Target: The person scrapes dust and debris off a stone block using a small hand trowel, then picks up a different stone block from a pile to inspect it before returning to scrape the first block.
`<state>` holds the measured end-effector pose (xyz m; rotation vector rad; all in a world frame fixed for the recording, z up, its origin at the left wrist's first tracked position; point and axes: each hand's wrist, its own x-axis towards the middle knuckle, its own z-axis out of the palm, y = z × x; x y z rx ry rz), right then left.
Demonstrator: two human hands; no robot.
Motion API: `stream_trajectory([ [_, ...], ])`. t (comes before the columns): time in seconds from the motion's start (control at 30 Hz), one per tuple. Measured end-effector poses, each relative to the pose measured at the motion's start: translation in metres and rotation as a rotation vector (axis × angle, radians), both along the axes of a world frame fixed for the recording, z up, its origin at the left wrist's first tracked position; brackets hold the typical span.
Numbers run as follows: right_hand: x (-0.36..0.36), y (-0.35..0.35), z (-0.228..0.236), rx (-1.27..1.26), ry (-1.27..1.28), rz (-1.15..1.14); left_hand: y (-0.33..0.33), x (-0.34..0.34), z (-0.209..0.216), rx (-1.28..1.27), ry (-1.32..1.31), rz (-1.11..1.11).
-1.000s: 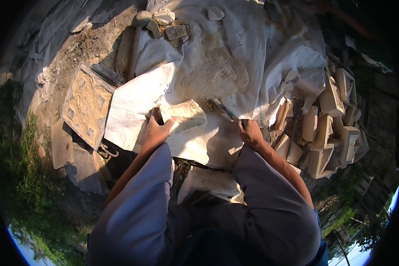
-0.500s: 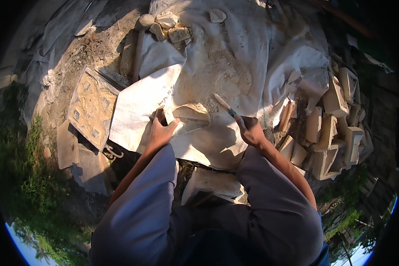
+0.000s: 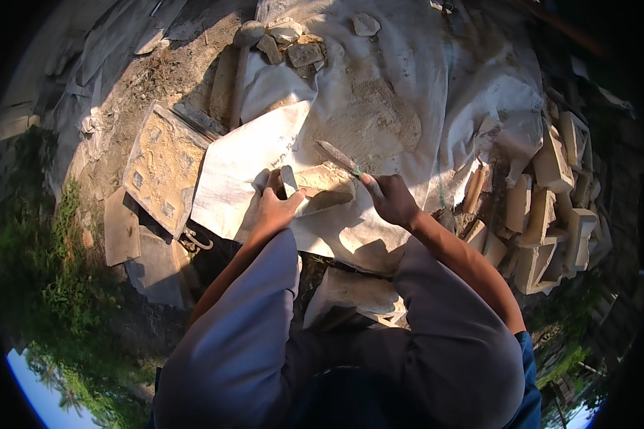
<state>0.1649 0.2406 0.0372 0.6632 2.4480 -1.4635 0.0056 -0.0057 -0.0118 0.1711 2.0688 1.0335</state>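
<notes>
Far L corner, sheet point(image 3: 245, 168): stone cluster point(image 3: 304, 54) + ball-headed stick point(image 3: 248, 34) block entry.
Far edge: gap betw. cluster & lone stone point(image 3: 366, 25).
Mid sheet: low powder heap point(image 3: 379, 118) only; room to pass above.
Betw. hands: pale block point(image 3: 329, 187) in L hand point(image 3: 275, 213) + blade point(image 3: 336, 154) in R hand point(image 3: 393, 200) bar straight L–R pass.
L edge: dusty slab point(image 3: 157, 168) just beside.
R edge: block pile point(image 3: 547, 171), tight.
Near edge: knees either side, rough block point(image 3: 352, 292) betw.; narrow.
</notes>
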Motion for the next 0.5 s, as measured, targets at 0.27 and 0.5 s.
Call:
stream_trajectory([
  [0.27, 0.004, -0.006, -0.030, 0.151, -0.112, 0.118, 0.002, 0.002, 0.006, -0.213, 0.059, -0.012],
  [0.5, 0.045, -0.009, -0.048, 0.364, 0.019, 0.203, 0.010, 0.001, 0.026, -0.262, 0.048, -0.074],
])
